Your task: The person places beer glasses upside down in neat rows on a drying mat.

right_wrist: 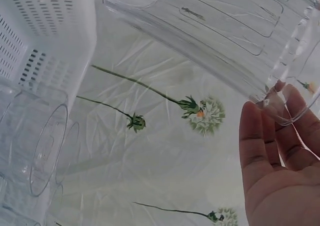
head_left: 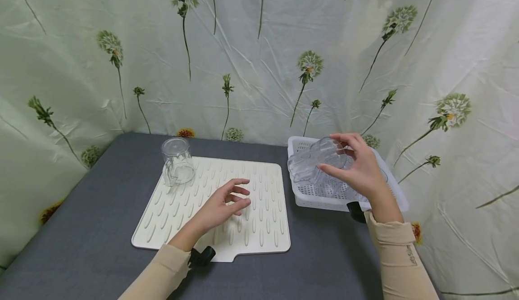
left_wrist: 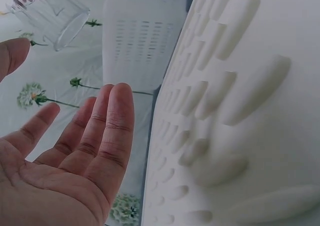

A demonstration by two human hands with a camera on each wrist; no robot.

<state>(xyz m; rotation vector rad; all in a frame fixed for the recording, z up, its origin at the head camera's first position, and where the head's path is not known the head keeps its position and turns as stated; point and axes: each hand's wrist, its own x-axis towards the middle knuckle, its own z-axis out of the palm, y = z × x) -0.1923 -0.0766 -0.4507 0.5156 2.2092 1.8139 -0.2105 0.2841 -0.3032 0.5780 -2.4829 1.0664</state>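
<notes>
My right hand (head_left: 358, 167) holds a clear glass (head_left: 325, 152) above the white basket (head_left: 320, 204), thumb on one side and fingers on the other. In the right wrist view the fingertips (right_wrist: 252, 131) grip one end of this glass (right_wrist: 210, 30). Several more clear glasses (right_wrist: 37, 141) lie in the basket. My left hand (head_left: 220, 207) hovers over the white ridged drying mat (head_left: 263, 232), fingers loosely bent and holding nothing. At the mat's far left corner a clear glass mug (head_left: 177, 162) stands upside down, its handle toward the front left.
A dark grey cloth (head_left: 324, 255) covers the table. Behind it hangs a pale curtain (head_left: 251, 65) with printed flowers. The basket stands to the right of the mat, a narrow gap apart. Each wrist wears a black camera (head_left: 202, 256).
</notes>
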